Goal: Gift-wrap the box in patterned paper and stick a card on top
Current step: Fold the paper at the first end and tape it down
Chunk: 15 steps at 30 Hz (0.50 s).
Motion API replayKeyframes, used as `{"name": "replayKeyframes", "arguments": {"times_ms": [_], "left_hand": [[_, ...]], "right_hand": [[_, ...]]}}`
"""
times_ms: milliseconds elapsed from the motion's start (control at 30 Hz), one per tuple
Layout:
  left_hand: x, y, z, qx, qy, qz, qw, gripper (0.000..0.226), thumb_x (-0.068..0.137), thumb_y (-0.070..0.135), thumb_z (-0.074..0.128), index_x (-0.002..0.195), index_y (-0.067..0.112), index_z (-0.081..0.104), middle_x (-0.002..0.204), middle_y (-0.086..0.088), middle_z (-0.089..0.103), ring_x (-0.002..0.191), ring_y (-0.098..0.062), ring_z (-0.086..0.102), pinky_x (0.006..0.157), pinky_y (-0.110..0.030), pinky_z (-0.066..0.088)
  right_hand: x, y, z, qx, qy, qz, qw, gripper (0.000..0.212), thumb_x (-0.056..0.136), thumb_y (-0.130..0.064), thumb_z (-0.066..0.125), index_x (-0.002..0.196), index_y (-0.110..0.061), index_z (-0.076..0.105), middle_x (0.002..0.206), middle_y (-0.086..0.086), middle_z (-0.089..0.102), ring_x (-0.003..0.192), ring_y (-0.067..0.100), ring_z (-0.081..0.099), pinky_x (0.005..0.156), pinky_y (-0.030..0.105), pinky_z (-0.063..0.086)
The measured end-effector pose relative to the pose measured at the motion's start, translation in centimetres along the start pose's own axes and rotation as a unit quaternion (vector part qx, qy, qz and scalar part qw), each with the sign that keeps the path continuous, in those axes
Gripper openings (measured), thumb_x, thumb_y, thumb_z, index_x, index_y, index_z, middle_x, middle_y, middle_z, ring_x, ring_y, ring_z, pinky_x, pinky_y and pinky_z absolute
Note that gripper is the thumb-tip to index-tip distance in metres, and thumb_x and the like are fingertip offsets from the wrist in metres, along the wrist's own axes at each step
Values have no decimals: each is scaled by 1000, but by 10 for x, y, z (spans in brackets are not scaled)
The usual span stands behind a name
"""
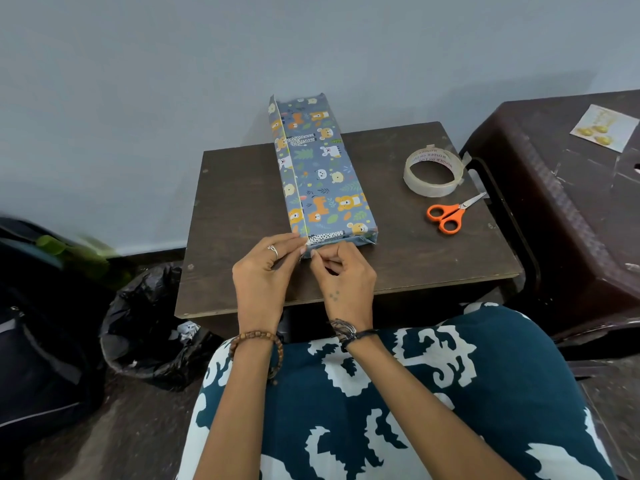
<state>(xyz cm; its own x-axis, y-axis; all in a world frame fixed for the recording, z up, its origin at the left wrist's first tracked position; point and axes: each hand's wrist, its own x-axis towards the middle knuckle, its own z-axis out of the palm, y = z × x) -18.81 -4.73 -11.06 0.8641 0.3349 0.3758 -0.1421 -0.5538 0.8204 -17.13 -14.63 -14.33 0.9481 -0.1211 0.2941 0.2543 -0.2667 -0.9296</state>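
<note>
A long box wrapped in blue animal-patterned paper [322, 171] lies lengthwise on a small dark wooden table [239, 202], its far end overhanging the table's back edge. A paper seam stands up along its left side. At the near end, my left hand [265, 271] pinches the paper at the left corner. My right hand [341, 271] pinches the end flap just beside it, fingers curled. A card with gold ornaments [604, 128] lies on a brown plastic stool at the right.
A roll of clear tape [433, 171] and orange-handled scissors [450, 213] lie on the table's right side. The brown stool [571, 216] stands against the table. A black bin bag [152, 323] and dark bags sit on the floor at left. A grey wall is behind.
</note>
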Motion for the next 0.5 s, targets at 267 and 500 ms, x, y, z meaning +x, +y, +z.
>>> {"name": "replayKeyframes", "arguments": {"times_ms": [267, 500], "left_hand": [[6, 3, 1, -59, -9, -51, 997, 34, 76, -4, 70, 104, 14, 68, 85, 6, 67, 81, 6, 63, 80, -8, 48], [27, -1, -9, -81, -83, -139, 983, 24, 70, 2, 76, 77, 25, 72, 70, 14, 71, 72, 3, 65, 75, -9, 50]], "right_hand": [[3, -6, 3, -34, 1, 29, 999, 20, 82, -18, 68, 72, -6, 55, 78, 2, 56, 70, 16, 58, 67, 37, 53], [2, -9, 3, -120, 32, -40, 992, 20, 79, -18, 70, 78, -11, 52, 86, -3, 46, 60, 5, 45, 56, 21, 47]]}}
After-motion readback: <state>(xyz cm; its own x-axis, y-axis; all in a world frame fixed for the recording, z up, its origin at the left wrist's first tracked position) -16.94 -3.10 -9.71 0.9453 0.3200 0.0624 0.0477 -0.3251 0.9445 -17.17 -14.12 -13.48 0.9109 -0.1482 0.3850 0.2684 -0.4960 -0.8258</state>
